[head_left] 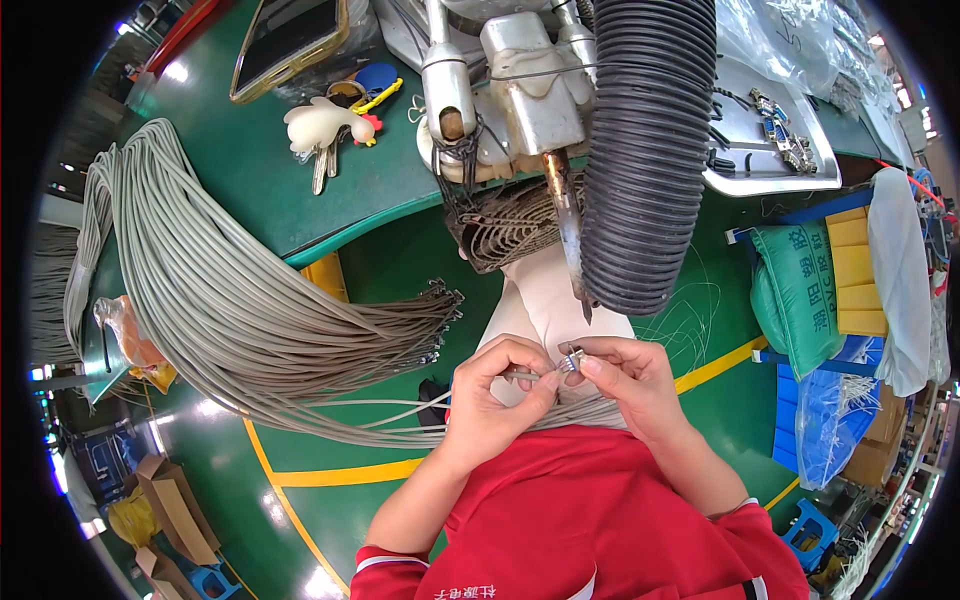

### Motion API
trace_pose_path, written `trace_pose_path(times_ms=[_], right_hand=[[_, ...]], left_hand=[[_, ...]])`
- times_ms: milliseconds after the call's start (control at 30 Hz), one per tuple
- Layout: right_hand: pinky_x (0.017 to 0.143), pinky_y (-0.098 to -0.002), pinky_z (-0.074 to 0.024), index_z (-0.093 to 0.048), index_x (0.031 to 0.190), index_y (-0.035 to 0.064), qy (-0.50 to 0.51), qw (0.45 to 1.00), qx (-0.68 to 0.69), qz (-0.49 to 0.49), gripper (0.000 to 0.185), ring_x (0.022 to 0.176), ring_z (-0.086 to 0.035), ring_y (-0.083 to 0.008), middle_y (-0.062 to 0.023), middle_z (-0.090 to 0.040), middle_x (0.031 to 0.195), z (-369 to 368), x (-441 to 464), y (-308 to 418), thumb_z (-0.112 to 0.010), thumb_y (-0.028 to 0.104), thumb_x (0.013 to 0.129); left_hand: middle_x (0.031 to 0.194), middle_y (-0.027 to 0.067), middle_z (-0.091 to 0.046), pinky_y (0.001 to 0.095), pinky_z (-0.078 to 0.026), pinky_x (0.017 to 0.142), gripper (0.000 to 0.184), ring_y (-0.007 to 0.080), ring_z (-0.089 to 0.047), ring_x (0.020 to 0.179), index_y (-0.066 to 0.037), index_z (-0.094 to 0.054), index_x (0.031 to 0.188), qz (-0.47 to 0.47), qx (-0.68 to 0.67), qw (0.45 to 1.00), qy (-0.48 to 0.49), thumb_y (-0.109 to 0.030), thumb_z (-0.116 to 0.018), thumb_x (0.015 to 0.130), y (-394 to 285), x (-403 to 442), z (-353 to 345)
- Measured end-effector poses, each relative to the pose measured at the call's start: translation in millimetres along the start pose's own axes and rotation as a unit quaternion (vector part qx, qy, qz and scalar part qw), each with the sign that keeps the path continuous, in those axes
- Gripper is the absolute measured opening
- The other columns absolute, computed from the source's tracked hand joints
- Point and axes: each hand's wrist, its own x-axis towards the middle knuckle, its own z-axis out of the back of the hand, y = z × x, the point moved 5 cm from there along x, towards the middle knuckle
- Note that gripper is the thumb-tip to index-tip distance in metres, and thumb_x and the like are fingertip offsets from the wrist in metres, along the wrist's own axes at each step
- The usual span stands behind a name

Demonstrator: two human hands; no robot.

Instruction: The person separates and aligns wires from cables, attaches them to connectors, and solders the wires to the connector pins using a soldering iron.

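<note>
My left hand (pixel 503 389) pinches the end of a grey cable over my lap. My right hand (pixel 637 386) is closed on a small metal connector (pixel 571 361), which meets the cable's wire end between the fingertips of both hands. Fine detail of that joint is too small to make out. Just above, a soldering iron (pixel 563 205) in a metal holder points down, its tip over my lap. More grey cables (pixel 370 432) run from the left toward my lap, passing under my left hand.
A large bundle of grey cables (pixel 200 240) hangs over the table's left edge. A black ribbed hose (pixel 645 150) stands beside the iron. A phone (pixel 290 45), keys (pixel 322 165) and a metal tray (pixel 770 182) with connectors lie on the green table (pixel 370 185). Right: a green sack (pixel 795 295).
</note>
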Motion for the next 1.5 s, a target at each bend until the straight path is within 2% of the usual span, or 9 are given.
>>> trace_pose_path(times_ms=[267, 500, 800, 933, 1033, 1100, 1267, 1333, 1500], right_hand=[[0.051, -0.016, -0.0358, -0.057, 0.102, -0.0057, 0.014, 1.0, -0.011, 0.004, 0.024, 0.071, -0.057, -0.0071, -0.0097, -0.063, 0.083, -2.7, -0.1, 2.6, -0.056, 0.006, 0.081], [0.066, -0.0185, -0.0455, -0.057, 0.102, -0.0061, 0.017, 1.0, -0.023, -0.002, 0.024, 0.075, -0.059, -0.0103, -0.0101, -0.063, 0.084, -2.3, -1.1, 4.6, -0.055, 0.005, 0.081], [0.058, -0.018, -0.0431, -0.056, 0.104, -0.0052, 0.019, 0.999, -0.032, 0.013, 0.024, 0.069, -0.057, -0.0083, -0.009, -0.062, 0.083, -2.0, -0.1, 1.7, -0.054, 0.005, 0.082], [0.061, -0.0178, -0.0423, -0.054, 0.102, -0.0036, 0.006, 0.996, -0.065, 0.06, 0.023, 0.068, -0.053, -0.006, -0.0057, -0.06, 0.08, 4.8, 3.7, 6.0, -0.05, 0.013, 0.087], [0.058, -0.0181, -0.0404, -0.053, 0.094, -0.0017, -0.099, 0.986, 0.062, 0.122, 0.022, 0.062, -0.05, -0.0062, -0.0066, -0.058, 0.075, 46.0, 3.5, 9.2, -0.042, 0.017, 0.091], [0.052, -0.0191, -0.039, -0.052, 0.092, -0.001, -0.203, 0.941, 0.018, 0.271, 0.026, 0.055, -0.049, -0.0085, -0.0094, -0.058, 0.074, 67.5, -8.9, 28.2, -0.035, 0.019, 0.093], [0.047, -0.0209, -0.034, -0.047, 0.096, -0.0005, -0.219, 0.875, -0.211, 0.376, 0.017, 0.046, -0.043, -0.0092, -0.006, -0.054, 0.063, 53.2, -13.8, 38.9, -0.033, 0.007, 0.09], [0.045, -0.0214, -0.0345, -0.046, 0.094, -0.0015, -0.025, 0.829, -0.361, 0.427, 0.012, 0.047, -0.044, -0.0107, -0.0055, -0.052, 0.061, 20.0, -15.3, 37.8, -0.036, 0.002, 0.088], [0.044, -0.0218, -0.041, -0.05, 0.085, -0.0016, -0.043, 0.866, -0.367, 0.336, 0.011, 0.048, -0.051, -0.0138, -0.0078, -0.053, 0.061, 11.9, -16.6, 27.0, -0.053, -0.006, 0.076]], left_hand=[[0.08, 0.0031, -0.059, 0.0187, -0.04, 0.058, 0.012, 0.0057, -0.05, 0.067, -0.003, -0.053, 0.075, 0.011, -0.006, 1.0, 0.011, 0.004, -0.061, 0.069, -2.1, 2.0, 0.0], [0.08, 0.0048, -0.059, 0.0219, -0.038, 0.065, 0.014, 0.0081, -0.05, 0.073, -0.004, -0.053, 0.075, 0.054, -0.053, 0.996, 0.055, 0.008, -0.058, 0.069, -1.3, 5.4, -1.9], [0.081, 0.003, -0.059, 0.0177, -0.038, 0.058, 0.014, 0.0037, -0.049, 0.069, -0.003, -0.05, 0.073, 0.05, -0.081, 0.993, 0.073, 0.006, -0.059, 0.068, 2.4, 8.9, -2.1], [0.081, 0.0025, -0.059, 0.0187, -0.038, 0.06, 0.013, 0.0035, -0.048, 0.068, -0.004, -0.05, 0.072, 0.067, -0.102, 0.992, 0.042, 0.005, -0.059, 0.069, 6.6, 9.3, -2.9], [0.081, 0.0053, -0.057, 0.0229, -0.038, 0.068, 0.015, 0.0086, -0.05, 0.075, -0.004, -0.05, 0.072, 0.079, -0.125, 0.989, 0.026, 0.01, -0.055, 0.068, 11.0, 10.8, -4.4], [0.081, 0.005, -0.057, 0.0226, -0.038, 0.068, 0.015, 0.0082, -0.049, 0.075, -0.004, -0.05, 0.072, 0.084, -0.132, 0.988, 0.017, 0.009, -0.055, 0.068, 9.6, 12.1, -6.8], [0.081, 0.0029, -0.058, 0.0209, -0.038, 0.065, 0.013, 0.0055, -0.047, 0.07, -0.005, -0.05, 0.071, 0.089, -0.139, 0.986, 0.004, 0.006, -0.057, 0.069, 8.5, 17.2, -11.5], [0.081, 0.0022, -0.058, 0.0202, -0.038, 0.064, 0.013, 0.0045, -0.046, 0.068, -0.005, -0.05, 0.071, 0.086, -0.137, 0.987, 0.003, 0.004, -0.058, 0.069, 8.0, 17.9, -12.1], [0.082, 0.004, -0.056, 0.0213, -0.037, 0.068, 0.015, 0.0065, -0.046, 0.072, -0.005, -0.05, 0.071, 0.096, -0.145, 0.985, 0.007, 0.008, -0.056, 0.069, 3.6, 20.4, -15.2]])
